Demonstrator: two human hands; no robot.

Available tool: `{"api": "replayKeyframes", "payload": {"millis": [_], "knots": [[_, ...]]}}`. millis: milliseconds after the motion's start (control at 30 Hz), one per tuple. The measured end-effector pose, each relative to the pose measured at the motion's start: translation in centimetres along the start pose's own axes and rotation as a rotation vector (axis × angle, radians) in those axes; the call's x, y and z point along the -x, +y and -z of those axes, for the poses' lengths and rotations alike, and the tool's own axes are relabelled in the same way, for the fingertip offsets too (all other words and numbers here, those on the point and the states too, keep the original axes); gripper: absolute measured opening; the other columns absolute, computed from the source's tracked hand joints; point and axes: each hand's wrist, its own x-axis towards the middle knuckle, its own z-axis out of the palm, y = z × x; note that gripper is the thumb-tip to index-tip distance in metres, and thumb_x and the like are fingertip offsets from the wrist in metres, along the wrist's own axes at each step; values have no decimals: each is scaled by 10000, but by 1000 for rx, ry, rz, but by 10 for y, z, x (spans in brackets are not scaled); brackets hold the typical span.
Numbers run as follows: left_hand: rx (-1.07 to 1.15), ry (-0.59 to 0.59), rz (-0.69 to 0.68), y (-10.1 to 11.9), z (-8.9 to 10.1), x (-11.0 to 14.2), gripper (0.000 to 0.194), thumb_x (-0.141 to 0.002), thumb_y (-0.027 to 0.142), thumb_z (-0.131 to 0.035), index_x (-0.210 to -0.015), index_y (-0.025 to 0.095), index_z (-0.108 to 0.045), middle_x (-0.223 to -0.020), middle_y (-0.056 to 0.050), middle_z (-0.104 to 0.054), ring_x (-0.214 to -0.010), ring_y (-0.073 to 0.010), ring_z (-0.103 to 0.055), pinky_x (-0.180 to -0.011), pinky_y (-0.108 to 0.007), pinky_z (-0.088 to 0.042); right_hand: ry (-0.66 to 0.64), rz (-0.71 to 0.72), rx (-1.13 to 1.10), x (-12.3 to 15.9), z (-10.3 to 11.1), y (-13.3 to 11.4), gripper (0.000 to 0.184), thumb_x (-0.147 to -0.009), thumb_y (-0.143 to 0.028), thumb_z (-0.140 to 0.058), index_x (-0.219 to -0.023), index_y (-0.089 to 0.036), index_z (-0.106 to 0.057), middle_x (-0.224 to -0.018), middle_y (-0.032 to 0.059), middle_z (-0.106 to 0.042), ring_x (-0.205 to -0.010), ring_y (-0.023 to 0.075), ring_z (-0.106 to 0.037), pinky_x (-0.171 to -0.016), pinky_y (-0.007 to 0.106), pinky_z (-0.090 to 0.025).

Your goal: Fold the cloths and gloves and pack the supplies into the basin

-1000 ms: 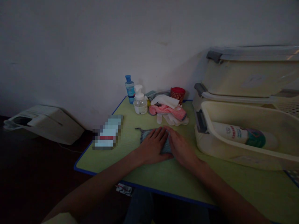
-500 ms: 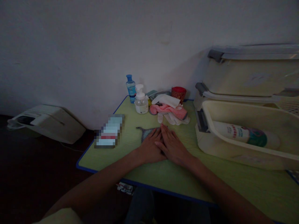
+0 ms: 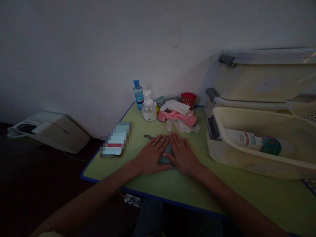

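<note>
A small grey-blue cloth [image 3: 166,159] with a dark checked edge and a hanging loop lies on the green table, mostly covered by my hands. My left hand [image 3: 151,155] rests flat on its left side, fingers stretched out and pointing away from me. On its right side lies my right hand [image 3: 182,154], also flat with fingers extended and the thumb reaching toward the left hand. Part of the cloth shows between the two hands, and its loop pokes out beyond the left fingers.
Behind my hands sit a pink cloth [image 3: 176,117], white gloves [image 3: 175,106], a red woven basket [image 3: 188,100], a clear pump bottle [image 3: 149,112] and a blue bottle [image 3: 138,94]. A blurred phone [image 3: 117,140] lies left. A cream bin [image 3: 247,164] holding a white bottle [image 3: 259,143] stands right.
My left hand has slid left, out from under the right fingers, so the hands now lie apart side by side. More of the cloth's middle shows; its left corner is now covered.
</note>
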Motion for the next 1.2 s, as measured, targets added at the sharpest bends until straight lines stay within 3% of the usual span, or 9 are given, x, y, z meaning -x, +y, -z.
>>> {"api": "replayKeyframes", "payload": {"millis": [300,667,767,900,967,1100,1200], "knots": [[-9,17,8,1,-3,3,896,-758,659,-416,-1394,68,-193,-1467,-164,-170,-1360,-299,-105,-1094,-432,-145,-23,-10,65,1,1,-3,691,-884,-532,-202,-1362,-46,-311,-1410,205,-305,-1329,270,-226,-1052,505,-194],[103,43,-28,40,-10,4,952,-734,702,-399,-1389,42,-192,-1467,-176,-164,-1362,-303,-77,-1104,-432,-114,-38,12,161,42,5,13,711,-875,-557,-221,-1346,-37,-336,-1406,221,-302,-1326,294,-224,-1047,534,-196],[180,-5,-34,34,-2,7,933,-751,687,-391,-1388,38,-181,-1468,-191,-135,-1368,-270,-65,-1105,-413,-131,-82,51,154,39,11,18,717,-874,-558,-242,-1351,-27,-320,-1406,233,-291,-1324,300,-221,-1043,539,-208],[263,-14,1,16,12,22,691,-858,559,-335,-1361,90,-266,-1470,-167,-164,-1368,-227,-109,-1104,-409,-153,-194,187,101,28,29,31,716,-851,-531,-372,-1360,-32,-298,-1426,227,-242,-1325,301,-213,-1047,522,-225],[302,13,23,5,16,30,569,-890,489,-325,-1327,125,-332,-1464,-140,-214,-1364,-210,-145,-1103,-407,-163,-179,220,51,26,38,32,701,-830,-493,-449,-1356,-51,-314,-1436,218,-225,-1323,299,-215,-1044,491,-266],[443,132,112,-13,15,34,418,-912,377,-327,-1249,146,-418,-1360,-126,-414,-1268,-203,-360,-1057,-388,-278,-49,104,-19,35,43,10,528,-893,-335,-366,-1341,-55,-345,-1410,209,-305,-1290,272,-314,-1021,436,-349],[557,252,186,-21,10,30,346,-903,324,-341,-1143,124,-490,-1165,-127,-564,-1087,-206,-517,-968,-375,-377,-88,20,8,42,36,-13,464,-897,-304,-369,-1288,-64,-436,-1321,222,-436,-1252,322,-367,-1000,495,-356]]}}
